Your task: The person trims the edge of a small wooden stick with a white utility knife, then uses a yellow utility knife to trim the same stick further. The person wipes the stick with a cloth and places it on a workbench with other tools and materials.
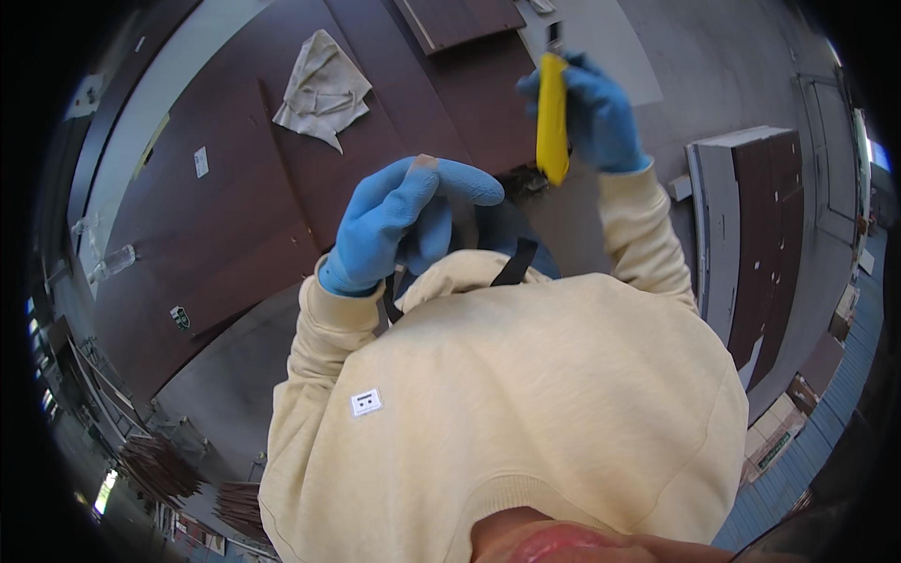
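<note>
Yellow tool point(553, 122): held in the right hand, its dark, narrow tip pointed toward the top of the view and its yellow body turned toward the camera.
Right hand point(605, 113): covered by a blue glove and clamped on the yellow tool, with fingers seen on both sides of it.
Left hand point(380, 225): gloved in blue, set well apart from the right hand and left of the yellow tool; one finger is stretched toward the right, the others are bent. Whether anything is held inside cannot be told.
Finger patch point(425, 161): seen as a small tan spot on the left glove.
Brown panel point(216, 197): spread beyond the left hand.
Cream cloth point(324, 89): laid crumpled on the brown panel, above the left hand in view.
Smaller board point(460, 19): placed at the top edge, left of the tool's tip.
Stacked panels point(770, 235): stood at the right, beyond the right sleeve point(643, 220).
Clear bottle point(114, 263): seen at far left.
</note>
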Demonstrator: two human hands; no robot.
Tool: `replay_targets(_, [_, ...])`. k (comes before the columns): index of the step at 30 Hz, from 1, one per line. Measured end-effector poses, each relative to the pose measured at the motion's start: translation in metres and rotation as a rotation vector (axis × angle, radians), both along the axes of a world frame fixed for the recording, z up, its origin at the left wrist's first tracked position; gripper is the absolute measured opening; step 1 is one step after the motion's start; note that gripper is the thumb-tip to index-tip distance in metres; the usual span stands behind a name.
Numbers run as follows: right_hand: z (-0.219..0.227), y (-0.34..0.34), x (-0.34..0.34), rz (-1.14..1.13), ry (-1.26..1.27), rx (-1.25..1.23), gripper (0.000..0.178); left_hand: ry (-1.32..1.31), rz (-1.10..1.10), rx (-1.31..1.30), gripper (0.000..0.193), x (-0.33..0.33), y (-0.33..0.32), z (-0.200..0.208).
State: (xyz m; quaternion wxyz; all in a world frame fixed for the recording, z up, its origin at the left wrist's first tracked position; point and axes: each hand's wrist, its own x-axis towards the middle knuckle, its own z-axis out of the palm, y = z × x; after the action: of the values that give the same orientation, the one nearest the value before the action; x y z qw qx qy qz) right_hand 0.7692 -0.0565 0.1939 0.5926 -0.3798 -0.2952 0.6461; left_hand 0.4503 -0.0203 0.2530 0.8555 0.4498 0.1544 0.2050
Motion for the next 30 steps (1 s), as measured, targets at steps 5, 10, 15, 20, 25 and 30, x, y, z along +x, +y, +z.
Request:
replay_targets(5, [0.035, -0.085, -0.084, 0.125, 0.232, -0.165, 0.036, 0.090, -0.070, -0.106, 0.049, -0.004, -0.025, 0.012])
replay_targets(10, [0.069, -0.111, -0.085, 0.271, -0.126, -0.193, 0.031, 0.383, -0.047, -0.131, 0.043, -0.001, -0.048, 0.028])
replay_targets(15, [0.074, -0.125, -0.072, 0.318, -0.131, -0.384, 0.025, 0.603, 0.146, -0.145, 0.038, 0.029, -0.083, 0.046])
replay_targets(20, [0.072, -0.127, -0.055, 0.550, -0.153, -0.413, 0.029, 0.653, 0.235, -0.234, 0.039, 0.047, -0.101, 0.052])
replay_targets(25, [0.071, -0.126, -0.043, 0.673, -0.169, -0.401, 0.034, 0.660, 0.264, -0.189, 0.041, 0.053, -0.112, 0.048])
replay_targets(30, [0.071, -0.121, -0.035, 0.684, -0.182, -0.343, 0.035, 0.600, 0.242, -0.127, 0.042, 0.049, -0.116, 0.045])
